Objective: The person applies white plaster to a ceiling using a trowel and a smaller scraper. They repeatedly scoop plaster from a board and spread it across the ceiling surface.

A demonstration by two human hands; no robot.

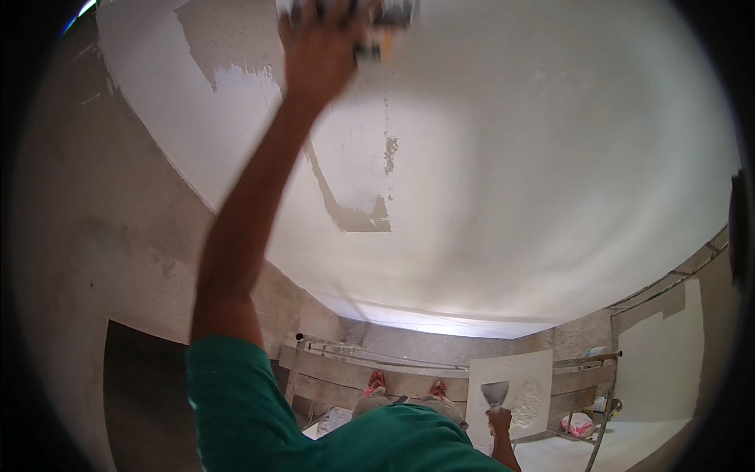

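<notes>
My left arm stretches up to the pale wall [550,157]. At the upper edge my left hand [321,59] grips a blurred tool with dark and orange parts [385,35], which lies against the wall; its exact kind is unclear. Down at the lower right, my right hand [499,421] is closed round the handle of a putty knife [495,392], its wide blade pointing up. Behind the knife is a white board [487,366] with a rough heap of white putty [528,403] on it. Grey unfilled patches [358,216] show in the white coat on the wall.
I stand on scaffold planks [338,368] with metal rails [393,360] along them. A pink-and-white bag [578,425] lies at the right near a scaffold pole [602,429]. A bare grey wall [149,204] with a dark opening [145,393] is at the left.
</notes>
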